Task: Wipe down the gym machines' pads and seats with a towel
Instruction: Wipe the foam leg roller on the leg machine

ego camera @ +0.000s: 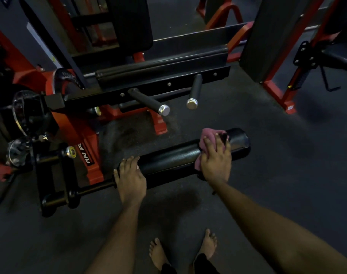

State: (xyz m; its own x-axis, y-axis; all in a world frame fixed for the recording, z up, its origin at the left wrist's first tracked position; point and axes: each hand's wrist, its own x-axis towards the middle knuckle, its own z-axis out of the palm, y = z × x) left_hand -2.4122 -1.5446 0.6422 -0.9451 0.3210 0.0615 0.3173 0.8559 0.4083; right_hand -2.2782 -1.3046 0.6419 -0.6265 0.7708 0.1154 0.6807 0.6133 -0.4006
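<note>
A long black roller pad (172, 158) lies low across the middle of the view, fixed to a red and black machine on the left. My right hand (216, 161) presses a pink towel (205, 136) onto the pad near its right end, fingers curled over the cloth. My left hand (130, 177) rests on the pad's left end, fingers draped over its top. Only parts of the towel show around my right hand.
Two black handles with chrome caps (163, 109) (192, 103) stick out above the pad. Weight plates (20, 113) hang on the left. A red frame post (277, 91) stands at the right. My bare feet (158, 254) are on the dark rubber floor (287, 155).
</note>
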